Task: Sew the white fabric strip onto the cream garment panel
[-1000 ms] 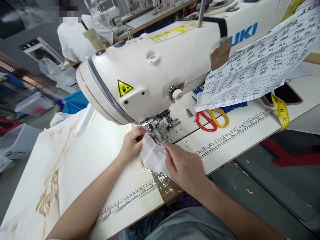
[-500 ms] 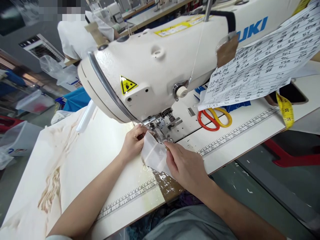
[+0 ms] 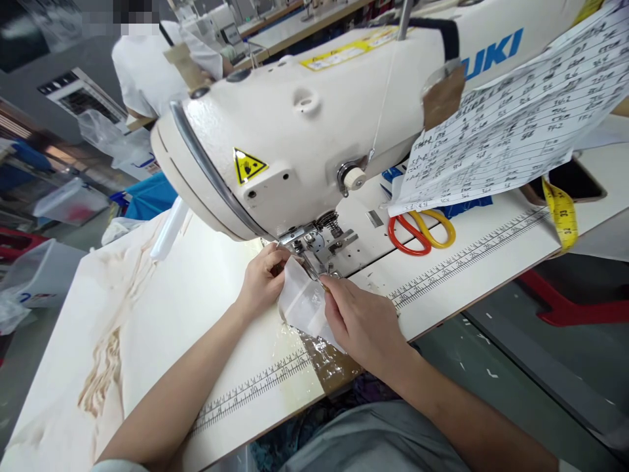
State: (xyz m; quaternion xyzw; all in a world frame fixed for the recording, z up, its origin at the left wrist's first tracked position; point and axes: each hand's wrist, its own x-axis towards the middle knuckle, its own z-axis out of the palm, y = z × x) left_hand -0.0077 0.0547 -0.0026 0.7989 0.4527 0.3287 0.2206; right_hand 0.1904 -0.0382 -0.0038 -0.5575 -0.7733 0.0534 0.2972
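Slanting lengthwise down rightward, white fabric [image 3: 301, 300], upper end at left hand [image 3: 264, 276]

Cloth [image 3: 301, 295] and scissors [image 3: 417, 229] partly hidden, paper [image 3: 511, 131] cropped

Head cam: sole view, worn on your head, approx. eye ht.
Facing: fwd & well down, your grey top [image 3: 363, 439] at btm.
Tilt: desk [image 3: 196, 288] front edge runs diag., low L to high R.
Mid-frame: your L grip [image 3: 265, 275] & R grip [image 3: 361, 318] w/ white cloth [image 3: 302, 301], just below ctr, within arm's reach.
Close up: sewing machine [image 3: 275, 131], upper mid, cut off top R.
Bkgd: co-worker [image 3: 147, 72] upper L, well past machine; back desk [image 3: 295, 33] along top.
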